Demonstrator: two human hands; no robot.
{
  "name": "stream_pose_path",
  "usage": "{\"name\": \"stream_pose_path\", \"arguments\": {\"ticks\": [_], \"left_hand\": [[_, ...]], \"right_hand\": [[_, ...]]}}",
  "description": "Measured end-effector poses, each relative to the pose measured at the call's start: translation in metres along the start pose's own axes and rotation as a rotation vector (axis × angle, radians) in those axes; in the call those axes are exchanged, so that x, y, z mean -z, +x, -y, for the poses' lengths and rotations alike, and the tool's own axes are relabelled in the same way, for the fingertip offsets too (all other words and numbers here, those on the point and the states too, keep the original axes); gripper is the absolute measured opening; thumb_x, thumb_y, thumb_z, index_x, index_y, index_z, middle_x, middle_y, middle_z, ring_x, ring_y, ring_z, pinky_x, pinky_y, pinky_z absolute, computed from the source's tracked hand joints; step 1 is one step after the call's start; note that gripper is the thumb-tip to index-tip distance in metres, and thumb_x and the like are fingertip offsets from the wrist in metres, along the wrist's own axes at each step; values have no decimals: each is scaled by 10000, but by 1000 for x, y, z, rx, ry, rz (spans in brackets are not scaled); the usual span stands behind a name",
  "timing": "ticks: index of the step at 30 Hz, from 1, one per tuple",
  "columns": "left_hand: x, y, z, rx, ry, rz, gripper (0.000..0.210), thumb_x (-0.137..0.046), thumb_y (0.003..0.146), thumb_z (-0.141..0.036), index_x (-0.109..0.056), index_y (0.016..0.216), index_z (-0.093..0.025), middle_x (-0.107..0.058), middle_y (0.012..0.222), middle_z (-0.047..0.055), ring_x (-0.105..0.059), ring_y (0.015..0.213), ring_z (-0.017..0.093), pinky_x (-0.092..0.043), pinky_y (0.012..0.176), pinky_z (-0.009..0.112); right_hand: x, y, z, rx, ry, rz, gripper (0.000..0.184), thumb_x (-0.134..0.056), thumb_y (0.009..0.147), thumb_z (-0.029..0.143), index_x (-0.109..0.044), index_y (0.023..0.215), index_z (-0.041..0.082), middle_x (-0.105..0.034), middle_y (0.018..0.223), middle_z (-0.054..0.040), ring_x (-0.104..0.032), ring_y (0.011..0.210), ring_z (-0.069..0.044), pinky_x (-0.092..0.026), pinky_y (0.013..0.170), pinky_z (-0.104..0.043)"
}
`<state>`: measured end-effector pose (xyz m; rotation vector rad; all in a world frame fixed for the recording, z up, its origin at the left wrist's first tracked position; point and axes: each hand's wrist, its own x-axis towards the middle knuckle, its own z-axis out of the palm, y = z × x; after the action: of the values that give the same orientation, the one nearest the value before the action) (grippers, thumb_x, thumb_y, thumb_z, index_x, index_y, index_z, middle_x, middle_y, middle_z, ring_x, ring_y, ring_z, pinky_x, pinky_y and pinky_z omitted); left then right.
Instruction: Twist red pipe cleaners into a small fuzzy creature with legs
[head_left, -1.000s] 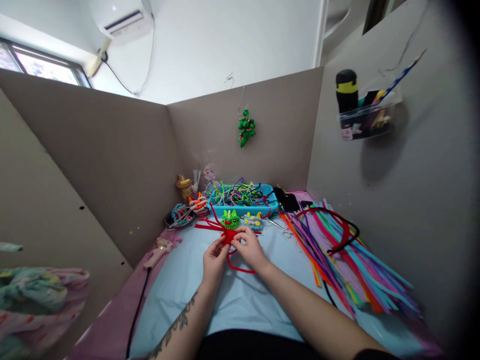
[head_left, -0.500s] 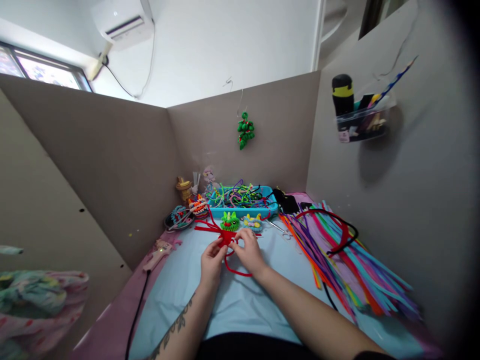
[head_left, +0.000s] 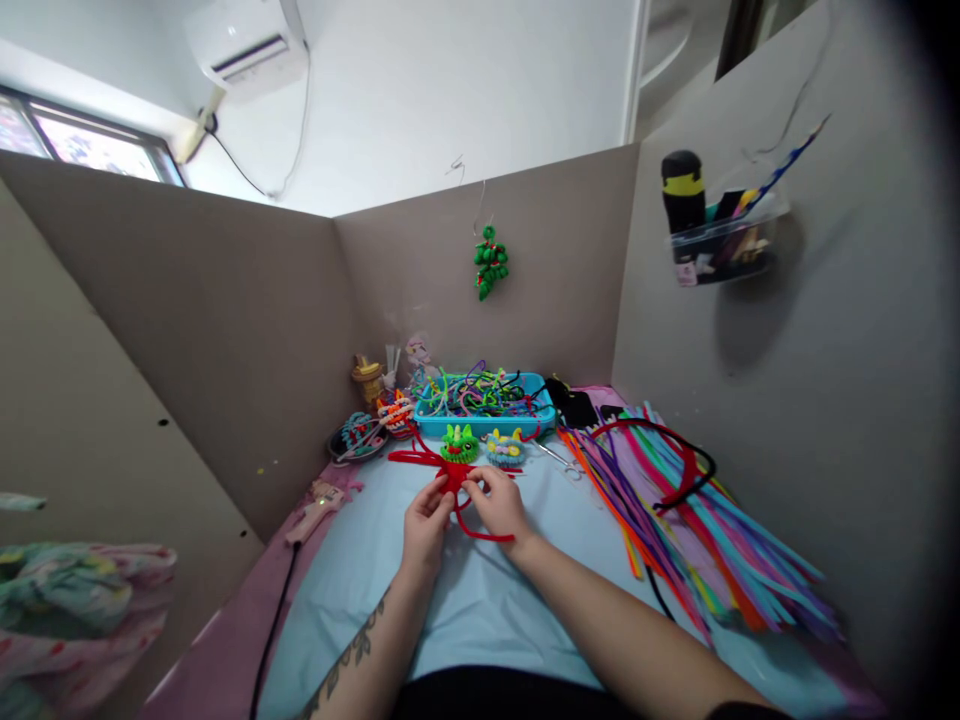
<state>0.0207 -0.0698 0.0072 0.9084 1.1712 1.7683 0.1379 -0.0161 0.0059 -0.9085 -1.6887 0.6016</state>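
Note:
A red piece of bent pipe cleaners [head_left: 454,474] is held between my two hands over the blue cloth. My left hand [head_left: 426,518] pinches its left side with thumb and fingers. On the opposite side, my right hand [head_left: 495,500] has its fingertips closed on the red strands. Loose red ends stretch out to the left, and one strand curves below toward my right wrist. Just behind stand a green fuzzy figure [head_left: 459,445] with a face and a pale blue and yellow one [head_left: 505,447]. My fingers hide part of the red piece.
A blue tray [head_left: 480,426] of tangled pipe cleaner scraps stands at the back. Long coloured pipe cleaners [head_left: 697,520] lie on the right, with scissors [head_left: 559,458] near them. A pink glue gun [head_left: 315,510] with a black cord lies on the left. Grey partitions [head_left: 480,200] enclose the table.
The lower red strand has swung a little up and to the right. My right fingers have shifted slightly on the red piece; my left hand has barely moved.

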Motion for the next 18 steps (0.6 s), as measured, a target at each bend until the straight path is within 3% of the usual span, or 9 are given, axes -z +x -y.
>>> {"name": "stream_pose_path", "arguments": {"ticks": [11, 18], "left_hand": [[1, 1, 3, 2, 24, 27, 509, -756, 592, -307, -609, 1036, -107, -622, 633, 6, -402, 438, 36, -300, 426, 167], [1, 1, 3, -18, 59, 35, 471, -749, 594, -319, -633, 1009, -128, -621, 628, -2, -431, 444, 46, -339, 439, 175]], "right_hand": [[-3, 2, -2, -66, 62, -25, 119, -572, 733, 275, -671, 741, 210, -679, 766, -32, -558, 725, -179, -430, 676, -291], [-15, 3, -15, -201, 298, -18, 115, -588, 690, 262, -662, 673, 176, -640, 701, -41, -580, 700, -175, -456, 690, -302]]}}
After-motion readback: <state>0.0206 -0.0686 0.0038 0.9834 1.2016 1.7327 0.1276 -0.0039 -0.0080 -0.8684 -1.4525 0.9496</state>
